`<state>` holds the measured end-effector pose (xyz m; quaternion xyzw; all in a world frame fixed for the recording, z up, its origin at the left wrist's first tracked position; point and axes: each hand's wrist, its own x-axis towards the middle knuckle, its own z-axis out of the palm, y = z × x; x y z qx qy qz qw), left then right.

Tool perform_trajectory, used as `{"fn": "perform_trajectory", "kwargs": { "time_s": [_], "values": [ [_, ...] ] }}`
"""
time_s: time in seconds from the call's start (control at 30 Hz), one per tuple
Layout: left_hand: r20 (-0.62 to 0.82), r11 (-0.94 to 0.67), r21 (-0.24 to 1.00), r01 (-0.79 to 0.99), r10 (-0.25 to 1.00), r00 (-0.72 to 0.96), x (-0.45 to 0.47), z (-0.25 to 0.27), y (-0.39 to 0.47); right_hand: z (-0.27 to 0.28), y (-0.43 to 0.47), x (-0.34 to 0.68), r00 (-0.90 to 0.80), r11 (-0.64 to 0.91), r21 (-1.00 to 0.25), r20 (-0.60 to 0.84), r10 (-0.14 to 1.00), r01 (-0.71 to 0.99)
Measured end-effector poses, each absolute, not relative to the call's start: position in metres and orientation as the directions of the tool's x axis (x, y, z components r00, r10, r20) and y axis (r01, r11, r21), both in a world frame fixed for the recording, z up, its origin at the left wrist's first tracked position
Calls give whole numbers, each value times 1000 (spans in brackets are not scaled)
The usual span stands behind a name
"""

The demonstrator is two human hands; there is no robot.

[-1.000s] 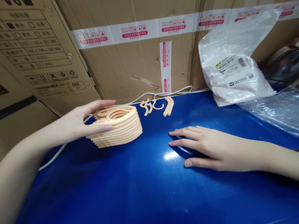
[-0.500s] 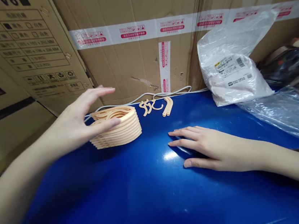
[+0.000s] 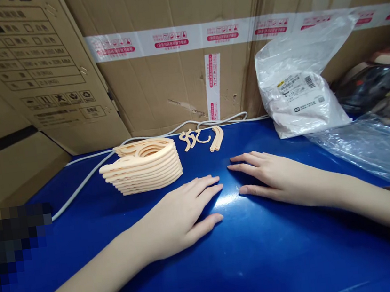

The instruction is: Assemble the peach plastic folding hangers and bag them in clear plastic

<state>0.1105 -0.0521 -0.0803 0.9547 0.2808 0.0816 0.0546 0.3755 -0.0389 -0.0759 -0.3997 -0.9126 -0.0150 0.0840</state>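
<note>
My left hand (image 3: pixel 185 216) rests on the blue tabletop (image 3: pixel 252 262), fingers stretched out and thumb apart, holding nothing. Just behind it stands a neat stack of peach plastic pieces (image 3: pixel 148 170), which look like folding hanger parts. My right hand (image 3: pixel 269 174) lies palm down to the right, its fingers spread and likewise without anything in them. Farther back, between the two hands, are small curved peach hooks (image 3: pixel 190 139) and, beside them, short curved peach strips (image 3: pixel 217 138). Neither hand touches any of these pieces.
A big cardboard box (image 3: pixel 159 84) with printed tape closes off the back, and another printed carton (image 3: pixel 58 77) stands at the left. A white cable (image 3: pixel 85 180) runs along the rear edge. A white plastic bag (image 3: pixel 302 90) and clear plastic film (image 3: pixel 372 143) lie at the right.
My left hand has let go of the stack and come down to the right onto the tabletop. My right hand has shifted slightly back. The stack stays in place.
</note>
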Motion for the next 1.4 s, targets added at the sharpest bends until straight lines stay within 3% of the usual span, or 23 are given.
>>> {"fn": "perform_trajectory", "kwargs": {
  "time_s": [0.37,0.9,1.4],
  "values": [
    [126,-839,122,531,544,830,109,-80,-52,-69,-29,373,-655,681,-94,209,726,726],
    [151,-843,127,523,538,830,108,-80,-53,-72,30,347,-759,759,117,248,602,641],
    [103,-835,105,540,550,829,108,-80,-53,-73,35,350,-753,748,123,210,623,653]
  ]
}}
